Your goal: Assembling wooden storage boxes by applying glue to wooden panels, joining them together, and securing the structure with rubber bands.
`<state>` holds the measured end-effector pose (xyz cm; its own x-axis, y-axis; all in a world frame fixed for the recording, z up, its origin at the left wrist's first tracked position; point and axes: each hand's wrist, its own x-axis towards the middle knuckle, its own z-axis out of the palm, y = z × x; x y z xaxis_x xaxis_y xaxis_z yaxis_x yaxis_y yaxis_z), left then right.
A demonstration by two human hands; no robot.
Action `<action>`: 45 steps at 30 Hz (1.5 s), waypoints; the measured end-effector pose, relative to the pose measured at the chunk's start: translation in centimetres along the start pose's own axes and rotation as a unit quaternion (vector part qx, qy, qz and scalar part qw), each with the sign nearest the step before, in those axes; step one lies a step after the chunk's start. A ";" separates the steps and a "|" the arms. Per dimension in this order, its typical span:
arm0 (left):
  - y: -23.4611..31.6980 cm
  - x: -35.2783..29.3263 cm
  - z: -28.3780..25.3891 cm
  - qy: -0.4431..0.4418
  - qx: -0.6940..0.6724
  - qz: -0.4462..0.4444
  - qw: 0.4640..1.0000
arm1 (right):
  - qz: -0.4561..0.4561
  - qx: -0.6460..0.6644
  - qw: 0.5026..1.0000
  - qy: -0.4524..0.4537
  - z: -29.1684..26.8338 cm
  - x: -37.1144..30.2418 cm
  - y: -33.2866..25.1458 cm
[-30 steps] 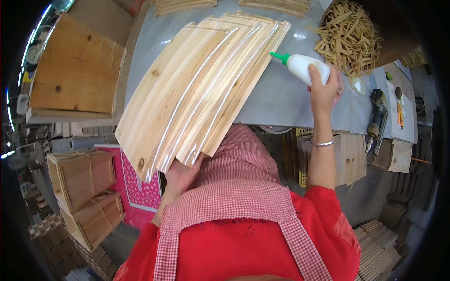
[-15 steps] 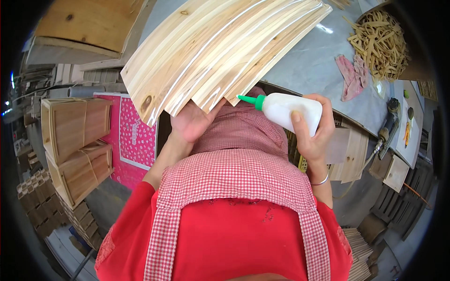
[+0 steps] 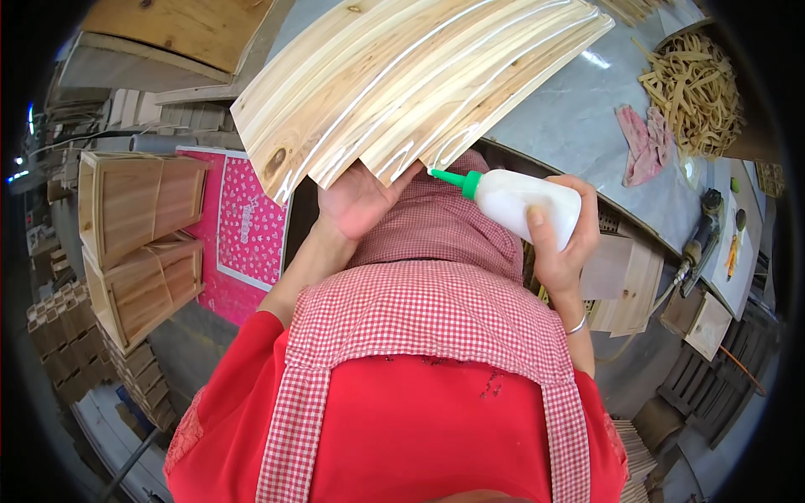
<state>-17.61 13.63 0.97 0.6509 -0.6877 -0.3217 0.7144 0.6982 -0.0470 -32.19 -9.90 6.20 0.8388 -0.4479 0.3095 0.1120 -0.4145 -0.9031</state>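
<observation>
The left hand (image 3: pixel 356 205) is palm up under the near ends of the wooden boards (image 3: pixel 402 84); its fingers are hidden, so I cannot tell how tightly it holds them. The boards spread out like a fan, ahead of that hand, with shiny white lines (image 3: pixel 369 94) along them. The right hand (image 3: pixel 563 230) is wrapped around a white bottle (image 3: pixel 524 205). Its green tip (image 3: pixel 453 179) points back toward the left hand, by the near corner of the closest board; I cannot tell if it touches. To do this well, I think the left hand should keep the boards still and fanned, so every edge shows. The right hand should squeeze softly and move smoothly, keeping the tip low, so each line comes out thin and even, with no big blobs at the ends.
</observation>
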 end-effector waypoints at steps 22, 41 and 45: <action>-1.5 0.6 1.1 0.123 -0.034 0.054 0.990 | 0.040 -0.357 0.778 0.515 -21.6 1.9 15.2; 13.6 -4.0 2.7 -0.010 0.291 0.152 0.945 | -0.158 -0.273 0.945 0.091 3.8 6.4 -0.8; 13.7 -5.5 6.1 -0.104 0.235 0.123 0.959 | -0.197 -0.280 0.934 -0.106 13.4 6.0 -5.8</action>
<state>-9.83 25.78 7.89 0.8168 -0.5725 -0.0708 0.5376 0.7109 0.4534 -20.68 0.38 9.29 0.8843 -0.0311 0.4660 0.1881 -0.8896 -0.4163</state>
